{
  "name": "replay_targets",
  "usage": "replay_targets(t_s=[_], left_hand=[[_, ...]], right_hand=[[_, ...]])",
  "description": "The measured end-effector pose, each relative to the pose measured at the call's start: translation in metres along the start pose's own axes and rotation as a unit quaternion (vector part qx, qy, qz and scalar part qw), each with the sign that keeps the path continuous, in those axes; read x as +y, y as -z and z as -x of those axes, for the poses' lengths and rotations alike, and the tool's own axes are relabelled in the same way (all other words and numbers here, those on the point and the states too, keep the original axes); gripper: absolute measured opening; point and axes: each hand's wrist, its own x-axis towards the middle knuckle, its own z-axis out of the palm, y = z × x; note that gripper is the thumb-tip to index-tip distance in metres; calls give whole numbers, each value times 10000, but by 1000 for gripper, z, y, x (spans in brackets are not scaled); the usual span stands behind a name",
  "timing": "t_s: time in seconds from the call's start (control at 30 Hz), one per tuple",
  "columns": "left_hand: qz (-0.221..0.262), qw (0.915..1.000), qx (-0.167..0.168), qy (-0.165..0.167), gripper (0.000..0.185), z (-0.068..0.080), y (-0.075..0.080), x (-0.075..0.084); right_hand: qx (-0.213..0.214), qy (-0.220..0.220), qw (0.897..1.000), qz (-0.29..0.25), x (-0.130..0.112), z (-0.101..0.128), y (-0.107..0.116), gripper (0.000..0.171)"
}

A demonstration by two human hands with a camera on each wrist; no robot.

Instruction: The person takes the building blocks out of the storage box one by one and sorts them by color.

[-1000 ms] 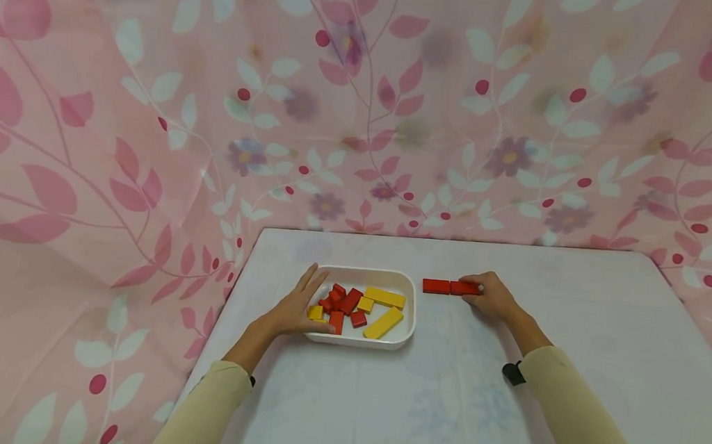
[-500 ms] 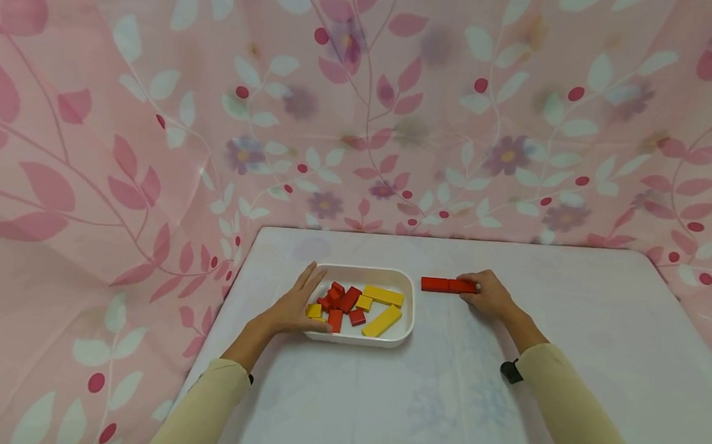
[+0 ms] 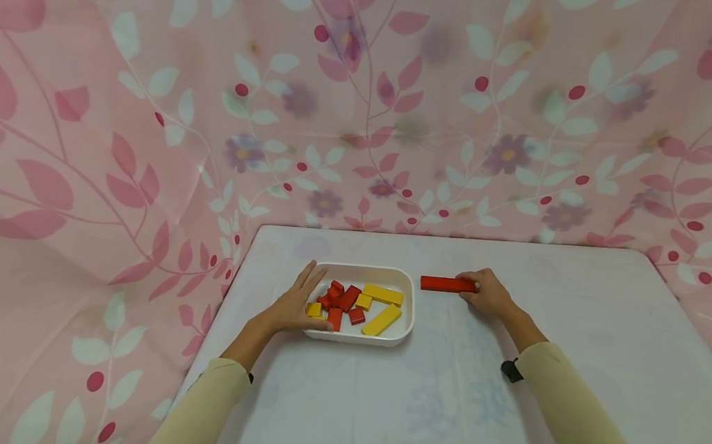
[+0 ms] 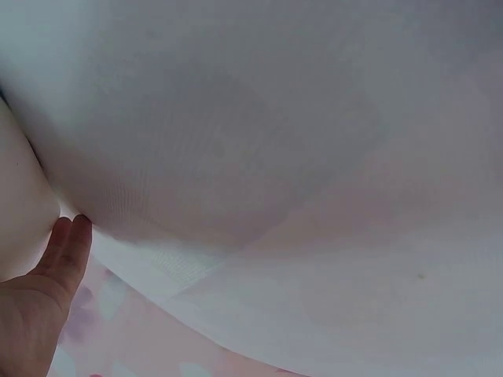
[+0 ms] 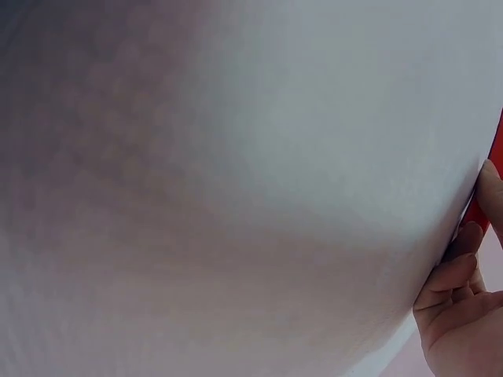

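Note:
In the head view, two red blocks (image 3: 439, 283) lie end to end on the white cloth, their joint barely visible. My right hand (image 3: 487, 292) pinches the right-hand block at its right end. Part of a red block (image 5: 497, 157) also shows between thumb and fingers in the right wrist view. My left hand (image 3: 294, 308) rests with spread, straight fingers against the left side of a white plastic tray (image 3: 407, 323), thumb across its near left rim. Straight fingers (image 4: 71, 251) touch the tray's outer wall in the left wrist view.
Inside the tray lie several red blocks (image 3: 350, 298), two long yellow blocks (image 3: 382, 319) and smaller yellow blocks (image 3: 363, 302). A white cloth (image 3: 416, 408) covers the table. Behind it hangs a pink floral curtain (image 3: 363, 132).
The narrow gap between the two red blocks has closed, so they now look like one bar. Both hands keep nearly the same place; the head view has shifted very slightly.

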Motion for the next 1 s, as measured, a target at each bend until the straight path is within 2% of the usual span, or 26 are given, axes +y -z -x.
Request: replay_targets(t_s=[0.27,0.5,0.7,1.0], left_hand=[[-10,10000,-1,2,120,1,0,0],[20,10000,4,-1,121,0,0,0],[36,10000,1,55,122,1,-1,-1],[73,10000,-8,-15,120,0,1,0]], right_hand=[[-132,-128,9997,-139,-5,1,2,41],[-49,-59,9999,-138,-7,2,3,40],[-186,-187,9996,-137,-8,1,4,41],[-145,-296,9993,-151,-5,0,1,41]])
